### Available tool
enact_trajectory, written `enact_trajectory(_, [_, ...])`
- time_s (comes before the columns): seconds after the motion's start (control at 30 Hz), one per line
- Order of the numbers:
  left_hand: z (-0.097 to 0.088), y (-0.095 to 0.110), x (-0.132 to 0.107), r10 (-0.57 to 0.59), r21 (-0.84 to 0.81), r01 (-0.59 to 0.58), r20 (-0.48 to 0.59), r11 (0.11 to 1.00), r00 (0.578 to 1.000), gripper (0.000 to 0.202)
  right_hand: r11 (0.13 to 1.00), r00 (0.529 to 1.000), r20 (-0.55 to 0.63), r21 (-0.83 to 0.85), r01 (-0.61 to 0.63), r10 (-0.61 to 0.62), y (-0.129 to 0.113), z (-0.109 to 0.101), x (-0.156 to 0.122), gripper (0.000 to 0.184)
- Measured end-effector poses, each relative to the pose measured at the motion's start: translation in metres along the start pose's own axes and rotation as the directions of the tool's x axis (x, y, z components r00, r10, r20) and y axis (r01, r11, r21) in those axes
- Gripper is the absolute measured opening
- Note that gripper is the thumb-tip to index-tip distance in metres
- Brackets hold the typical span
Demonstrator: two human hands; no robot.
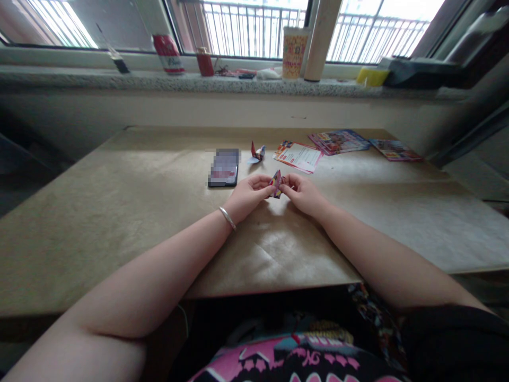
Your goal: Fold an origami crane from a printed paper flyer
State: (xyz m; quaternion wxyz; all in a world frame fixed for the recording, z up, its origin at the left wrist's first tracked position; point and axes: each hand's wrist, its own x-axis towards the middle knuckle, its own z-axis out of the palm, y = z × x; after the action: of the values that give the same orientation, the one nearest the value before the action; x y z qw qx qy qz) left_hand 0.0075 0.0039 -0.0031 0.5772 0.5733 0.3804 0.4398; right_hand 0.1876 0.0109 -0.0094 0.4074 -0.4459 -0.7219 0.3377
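A small piece of folded, colourful patterned paper (277, 183) is pinched between both hands just above the table. My left hand (251, 193) grips its left side with thumb and fingers, a silver bangle (227, 218) on that wrist. On the paper's right side, my right hand (303, 194) holds it with thumb and forefinger. Beyond the hands stands a folded paper bird (257, 154) with a reddish point sticking up. A phone (224, 168) with a blurred screen lies left of the bird, close to my left hand.
Printed leaflets (299, 156) lie beyond my right hand, with a stack of colourful ones (341, 141) and another pile (396, 150) further right. On the granite windowsill (246, 84) are a red can (168, 54), a red bottle (204, 62), a patterned cup (295, 53) and a yellow item (373, 76).
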Motion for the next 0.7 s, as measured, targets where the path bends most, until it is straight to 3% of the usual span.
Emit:
enact_trajectory(0.1, [-0.001,0.000,0.001,-0.010,0.019,0.010,0.003,1.000,1.000,0.044,0.997,0.999,-0.014,0.067,-0.027,0.028,0.004,0.000,0.001,0.031])
enact_trajectory(0.23, [-0.002,-0.001,0.002,-0.026,0.061,0.027,-0.027,0.998,0.999,0.036,0.991,0.998,0.050,0.121,-0.051,0.045,0.001,-0.001,0.000,0.036])
enact_trajectory(0.53, [-0.001,-0.001,0.002,-0.048,0.031,0.051,-0.068,0.998,0.997,0.031,0.997,0.993,0.102,0.056,-0.060,0.054,-0.006,-0.001,-0.001,0.034])
enact_trajectory(0.7, [-0.002,0.001,0.002,-0.060,0.016,0.060,-0.034,0.998,0.998,0.036,0.999,0.995,0.099,0.038,0.017,-0.020,-0.004,-0.002,0.000,0.029])
